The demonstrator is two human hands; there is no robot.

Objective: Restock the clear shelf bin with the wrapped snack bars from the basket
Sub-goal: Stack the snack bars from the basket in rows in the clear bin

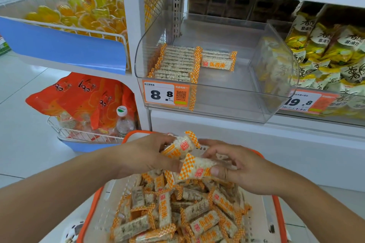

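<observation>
A white basket with an orange rim (89, 213) sits low in front of me, heaped with several wrapped snack bars (177, 213) in orange-checked wrappers. Above the heap my left hand (144, 156) grips a bar (180, 145) tilted up to the right. My right hand (235, 165) pinches another bar (197, 167) just below it. The clear shelf bin (227, 100) stands on the shelf ahead. A neat row of bars (177, 64) stands on edge at its left, and one more bar (218, 61) lies beside the row.
An orange price tag reading 8.8 (166, 94) fronts the bin. Yellow-and-white snack bags (325, 51) fill the bin to the right. To the left stand a wire bin of yellow candies (87, 12), orange packets (88, 96) and a water bottle (124, 122).
</observation>
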